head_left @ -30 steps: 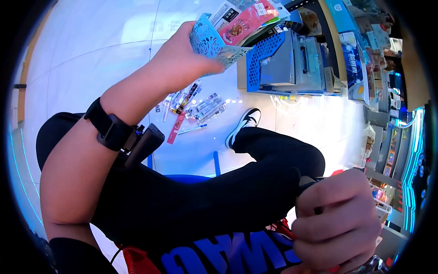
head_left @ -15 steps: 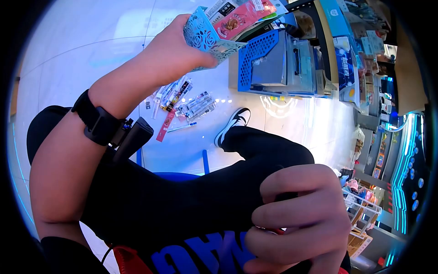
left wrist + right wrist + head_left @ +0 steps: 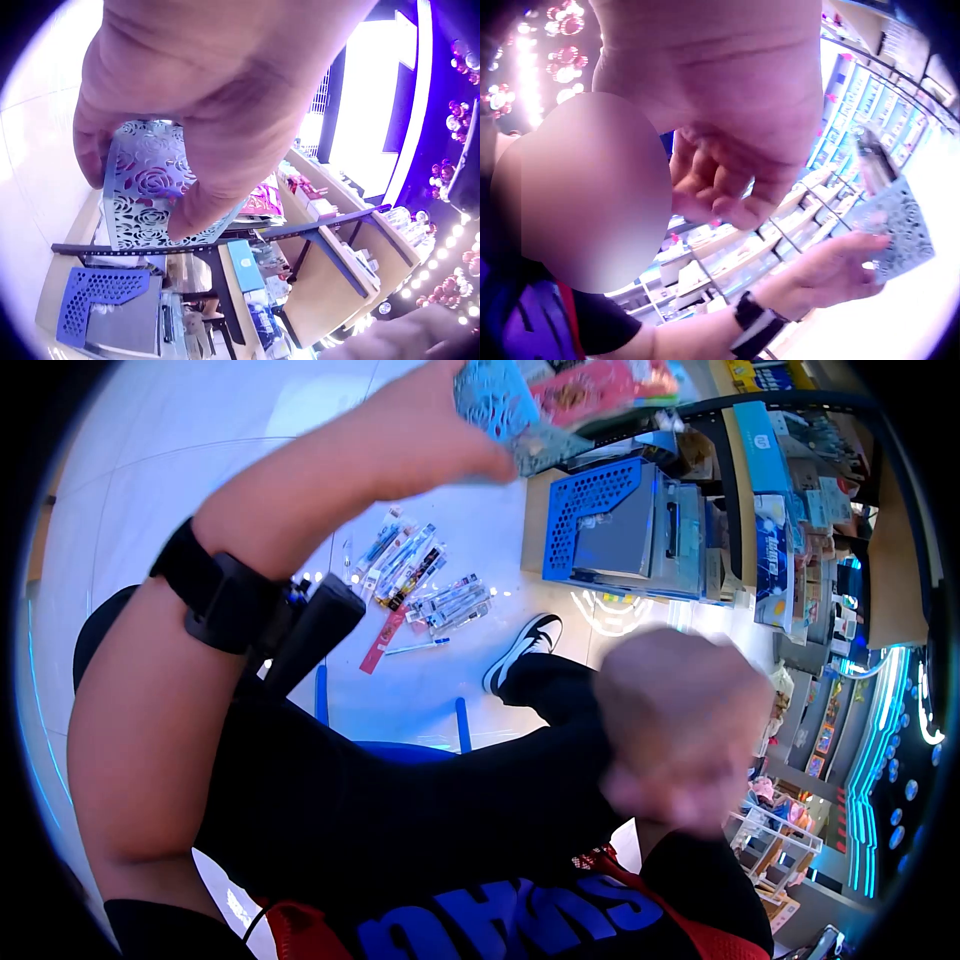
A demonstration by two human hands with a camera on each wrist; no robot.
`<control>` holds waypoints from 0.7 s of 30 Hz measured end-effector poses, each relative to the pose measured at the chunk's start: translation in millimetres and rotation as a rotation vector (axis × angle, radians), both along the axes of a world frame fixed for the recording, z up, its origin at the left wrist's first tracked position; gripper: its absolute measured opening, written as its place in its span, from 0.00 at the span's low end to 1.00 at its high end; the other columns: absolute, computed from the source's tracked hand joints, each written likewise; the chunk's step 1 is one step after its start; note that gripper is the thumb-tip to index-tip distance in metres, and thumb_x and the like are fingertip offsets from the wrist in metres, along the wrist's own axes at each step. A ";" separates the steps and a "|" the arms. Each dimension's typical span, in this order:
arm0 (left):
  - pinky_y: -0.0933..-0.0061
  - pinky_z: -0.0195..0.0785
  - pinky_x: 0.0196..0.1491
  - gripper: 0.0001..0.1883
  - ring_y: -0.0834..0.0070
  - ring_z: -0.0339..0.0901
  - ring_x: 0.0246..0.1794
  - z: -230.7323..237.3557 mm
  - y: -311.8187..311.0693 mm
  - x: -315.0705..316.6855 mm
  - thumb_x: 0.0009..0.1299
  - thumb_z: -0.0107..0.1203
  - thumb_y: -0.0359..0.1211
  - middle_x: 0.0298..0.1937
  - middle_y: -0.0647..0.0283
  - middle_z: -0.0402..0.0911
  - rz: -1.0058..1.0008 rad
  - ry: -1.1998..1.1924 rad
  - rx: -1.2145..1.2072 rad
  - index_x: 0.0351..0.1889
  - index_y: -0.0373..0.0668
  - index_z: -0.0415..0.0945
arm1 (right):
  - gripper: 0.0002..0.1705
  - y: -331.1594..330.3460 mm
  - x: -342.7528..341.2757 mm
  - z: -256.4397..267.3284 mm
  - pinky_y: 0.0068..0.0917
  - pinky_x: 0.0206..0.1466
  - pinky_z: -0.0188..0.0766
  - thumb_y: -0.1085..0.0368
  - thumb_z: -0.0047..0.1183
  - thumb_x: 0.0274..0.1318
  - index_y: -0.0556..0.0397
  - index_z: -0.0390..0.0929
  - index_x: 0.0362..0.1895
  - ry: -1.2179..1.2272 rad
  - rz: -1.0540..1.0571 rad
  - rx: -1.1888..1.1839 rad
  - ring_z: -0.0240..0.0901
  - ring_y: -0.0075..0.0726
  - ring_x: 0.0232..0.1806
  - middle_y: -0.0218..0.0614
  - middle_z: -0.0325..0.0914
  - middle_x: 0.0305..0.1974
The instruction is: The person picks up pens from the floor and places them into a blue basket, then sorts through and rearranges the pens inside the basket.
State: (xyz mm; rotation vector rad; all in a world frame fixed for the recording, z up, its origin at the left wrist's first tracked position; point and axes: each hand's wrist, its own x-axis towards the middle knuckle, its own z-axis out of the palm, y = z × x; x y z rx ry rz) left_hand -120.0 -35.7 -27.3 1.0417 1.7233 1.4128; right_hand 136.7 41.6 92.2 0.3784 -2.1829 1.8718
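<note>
My left hand (image 3: 435,435) grips a light blue openwork pen holder (image 3: 495,402) near the top of the head view. Its thumb and fingers wrap round the holder's rose-patterned wall (image 3: 142,187) in the left wrist view. A pink packet (image 3: 590,390) and other flat packages stick out of the holder's mouth. My right hand (image 3: 685,725), blurred in the head view, is lifted in front of my body. In the right wrist view its fingers (image 3: 720,176) curl loosely, and nothing shows in them.
Several packaged pens (image 3: 450,605) and a red strip (image 3: 382,642) lie on the pale floor by my shoe (image 3: 525,645). A blue mesh file holder (image 3: 590,495) stands full at a wooden shelf unit. Stocked shelves (image 3: 790,550) run along the right side.
The right hand has risen and shifted left in the head view. My left hand, still gripping the pen holder, sits a little higher in view.
</note>
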 end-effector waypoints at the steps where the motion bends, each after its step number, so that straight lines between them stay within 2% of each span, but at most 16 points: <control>1: 0.65 0.78 0.65 0.50 0.67 0.87 0.59 9.7 -3.8 -6.3 0.59 0.83 0.37 0.60 0.52 0.88 0.036 0.034 0.030 0.79 0.36 0.70 | 0.09 12.5 -8.5 -9.6 0.29 0.27 0.68 0.70 0.64 0.67 0.55 0.92 0.48 -0.212 0.056 0.036 0.77 0.29 0.21 0.36 0.86 0.26; 2: 0.65 0.78 0.65 0.50 0.67 0.87 0.59 20.1 -10.6 -12.8 0.59 0.83 0.37 0.60 0.52 0.88 0.042 0.026 0.023 0.79 0.36 0.70 | 0.13 26.1 -20.7 -22.4 0.28 0.32 0.72 0.70 0.62 0.69 0.57 0.91 0.54 -0.423 0.117 0.074 0.80 0.28 0.25 0.39 0.88 0.31; 4: 0.64 0.76 0.70 0.42 0.59 0.85 0.65 59.4 -28.6 -22.0 0.63 0.77 0.30 0.63 0.47 0.86 0.082 0.094 -0.144 0.75 0.31 0.69 | 0.17 41.6 -51.0 -56.9 0.29 0.43 0.78 0.64 0.58 0.75 0.56 0.90 0.60 -0.822 0.131 -0.053 0.83 0.29 0.37 0.38 0.89 0.40; 5: 0.65 0.76 0.68 0.41 0.58 0.85 0.62 58.5 -38.8 -33.4 0.60 0.78 0.32 0.60 0.46 0.86 0.072 -0.017 0.056 0.71 0.29 0.72 | 0.19 47.9 -67.5 -82.7 0.30 0.44 0.79 0.63 0.59 0.75 0.56 0.88 0.62 -0.915 0.125 -0.014 0.83 0.27 0.38 0.36 0.89 0.39; 8: 0.65 0.77 0.66 0.40 0.59 0.86 0.60 38.5 -23.2 -44.0 0.62 0.76 0.31 0.60 0.46 0.86 0.229 0.058 0.050 0.71 0.29 0.72 | 0.20 68.1 -95.5 -181.7 0.31 0.46 0.80 0.62 0.58 0.77 0.56 0.86 0.65 -1.076 0.060 0.138 0.85 0.30 0.40 0.36 0.88 0.38; 10: 0.64 0.78 0.64 0.39 0.59 0.86 0.59 46.1 -37.1 -27.2 0.63 0.75 0.31 0.59 0.45 0.86 0.253 0.116 0.076 0.72 0.28 0.71 | 0.21 85.2 -98.3 -266.6 0.31 0.48 0.80 0.60 0.58 0.77 0.52 0.86 0.67 -1.138 -0.004 0.309 0.85 0.31 0.40 0.36 0.89 0.42; 11: 0.63 0.79 0.63 0.38 0.59 0.86 0.58 48.7 -45.0 -24.0 0.65 0.74 0.31 0.59 0.44 0.86 0.261 0.176 0.117 0.72 0.28 0.70 | 0.21 85.8 -96.4 -305.0 0.31 0.48 0.80 0.60 0.58 0.77 0.52 0.86 0.67 -1.138 0.020 0.284 0.85 0.31 0.40 0.36 0.89 0.42; 12: 0.63 0.79 0.63 0.38 0.59 0.86 0.58 50.8 -50.6 -33.9 0.65 0.74 0.31 0.59 0.44 0.86 0.262 0.182 0.087 0.72 0.28 0.70 | 0.23 85.7 -95.0 -340.3 0.35 0.55 0.81 0.62 0.58 0.75 0.49 0.84 0.70 -1.140 -0.045 0.420 0.86 0.38 0.47 0.42 0.88 0.50; 13: 0.63 0.79 0.62 0.38 0.58 0.86 0.58 55.7 -55.7 -47.0 0.66 0.72 0.30 0.59 0.44 0.86 0.153 0.013 0.049 0.73 0.28 0.69 | 0.26 83.5 -92.7 -370.9 0.40 0.63 0.81 0.64 0.58 0.73 0.46 0.83 0.73 -1.134 -0.112 0.558 0.87 0.45 0.54 0.48 0.87 0.59; 14: 0.62 0.80 0.60 0.38 0.58 0.87 0.58 56.0 -57.2 -54.9 0.68 0.71 0.30 0.59 0.43 0.86 0.047 -0.159 0.013 0.74 0.28 0.68 | 0.26 78.4 -85.6 -396.6 0.40 0.63 0.81 0.64 0.58 0.73 0.46 0.83 0.73 -1.129 -0.096 0.538 0.87 0.45 0.54 0.48 0.87 0.59; 15: 0.61 0.80 0.59 0.39 0.57 0.87 0.58 55.2 -48.5 -42.3 0.69 0.69 0.30 0.60 0.42 0.85 0.126 -0.041 -0.069 0.76 0.27 0.65 | 0.30 71.2 -74.0 -419.4 0.45 0.68 0.78 0.66 0.58 0.70 0.44 0.80 0.75 -1.035 -0.100 0.764 0.80 0.55 0.65 0.53 0.80 0.68; 16: 0.61 0.80 0.59 0.39 0.57 0.87 0.58 54.6 -47.4 -44.9 0.69 0.69 0.30 0.60 0.42 0.85 0.125 -0.040 -0.094 0.76 0.27 0.65 | 0.35 63.0 -64.5 -437.2 0.50 0.74 0.75 0.68 0.59 0.66 0.41 0.78 0.78 -0.929 -0.108 0.983 0.72 0.64 0.76 0.58 0.74 0.76; 17: 0.61 0.80 0.59 0.40 0.58 0.87 0.57 57.6 -44.6 -49.6 0.69 0.70 0.31 0.60 0.42 0.85 0.098 -0.089 -0.168 0.76 0.27 0.65 | 0.41 58.0 -56.9 -454.6 0.52 0.81 0.67 0.73 0.57 0.64 0.37 0.73 0.82 -0.951 -0.095 0.997 0.58 0.69 0.85 0.57 0.62 0.84; 19: 0.61 0.80 0.59 0.40 0.58 0.87 0.57 49.8 -40.8 -52.7 0.69 0.70 0.31 0.60 0.42 0.85 0.062 -0.141 -0.264 0.77 0.27 0.65 | 0.41 51.2 -38.7 -479.9 0.54 0.82 0.66 0.75 0.57 0.63 0.37 0.74 0.81 -0.864 -0.079 1.063 0.58 0.68 0.86 0.57 0.62 0.85; 20: 0.62 0.80 0.59 0.40 0.59 0.87 0.57 42.9 -44.9 -55.5 0.69 0.70 0.31 0.60 0.43 0.86 0.033 -0.188 -0.195 0.77 0.27 0.65 | 0.41 48.8 -29.6 -491.9 0.55 0.83 0.65 0.76 0.57 0.62 0.37 0.75 0.80 -0.771 -0.076 1.149 0.57 0.67 0.86 0.56 0.62 0.85; 21: 0.63 0.80 0.59 0.41 0.61 0.87 0.57 37.9 -44.9 -55.4 0.69 0.70 0.31 0.59 0.43 0.86 0.003 -0.237 -0.126 0.77 0.26 0.65 | 0.40 45.4 -22.1 -500.9 0.56 0.80 0.66 0.77 0.59 0.59 0.37 0.78 0.77 -0.642 -0.146 1.179 0.63 0.64 0.83 0.53 0.70 0.79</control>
